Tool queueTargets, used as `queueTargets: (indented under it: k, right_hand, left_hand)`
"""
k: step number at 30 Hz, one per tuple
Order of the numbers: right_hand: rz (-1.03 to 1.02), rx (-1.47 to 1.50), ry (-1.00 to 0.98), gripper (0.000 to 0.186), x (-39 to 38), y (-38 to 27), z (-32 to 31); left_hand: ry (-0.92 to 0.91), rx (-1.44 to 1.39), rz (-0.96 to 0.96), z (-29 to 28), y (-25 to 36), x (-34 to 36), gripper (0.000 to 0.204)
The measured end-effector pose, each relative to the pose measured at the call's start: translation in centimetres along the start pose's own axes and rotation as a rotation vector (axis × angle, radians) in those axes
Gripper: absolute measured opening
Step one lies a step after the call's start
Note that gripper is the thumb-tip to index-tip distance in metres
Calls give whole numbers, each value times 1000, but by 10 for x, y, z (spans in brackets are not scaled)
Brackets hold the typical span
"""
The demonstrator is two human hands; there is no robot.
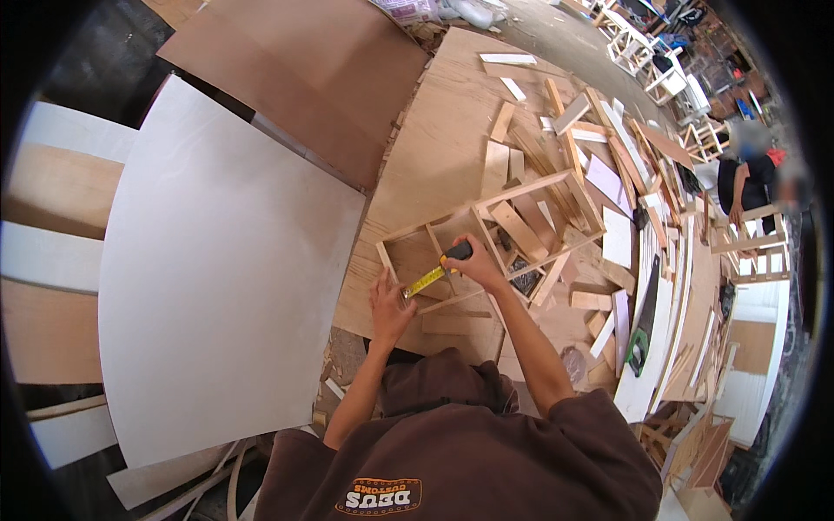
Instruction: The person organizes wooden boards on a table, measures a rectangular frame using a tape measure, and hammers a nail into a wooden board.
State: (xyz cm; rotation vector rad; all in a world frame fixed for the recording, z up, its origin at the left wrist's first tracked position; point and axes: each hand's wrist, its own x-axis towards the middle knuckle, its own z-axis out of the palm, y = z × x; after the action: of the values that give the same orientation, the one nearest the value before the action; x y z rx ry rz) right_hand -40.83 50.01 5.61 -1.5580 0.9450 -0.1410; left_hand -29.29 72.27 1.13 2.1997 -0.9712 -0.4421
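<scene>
A tape measure [458, 251] with a dark case is in my right hand [477, 264], whose fingers wrap round it. Its yellow blade [426, 281] runs out toward my left hand [389, 306]. The fingers of that hand are closed at the blade's end, beside the near left corner of a wooden frame [519, 187]. The frame is long and rectangular, with thin crosspieces dividing it, and it lies on a plywood worktop [417, 187]. The blade passes over the frame's left compartment. My left fingertips partly hide the blade's tip.
Wood offcuts [521, 227] lie inside and around the frame. A handsaw [645, 326] with a green handle rests on boards to the right. Large white [226, 278] and brown [295, 78] panels stand at the left. Another person [754, 187] is at the far right.
</scene>
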Motion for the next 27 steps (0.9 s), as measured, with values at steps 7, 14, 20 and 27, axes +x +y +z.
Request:
queueTargets:
  k: [7, 14, 20, 27]
  right_hand:
    - [-203, -176, 146, 52, -1, 13, 5]
    - [-187, -157, 171, 54, -1, 30, 2]
    - [-231, -155, 198, 56, -2, 35, 2]
    - [-220, -160, 185, 58, -9, 28, 5]
  left_hand:
    - [9, 103, 92, -2, -3, 7, 34]
    - [-103, 165, 163, -12, 8, 13, 41]
    - [-50, 221, 162, -2, 20, 10, 42]
    - [19, 91, 47, 11, 7, 2, 30]
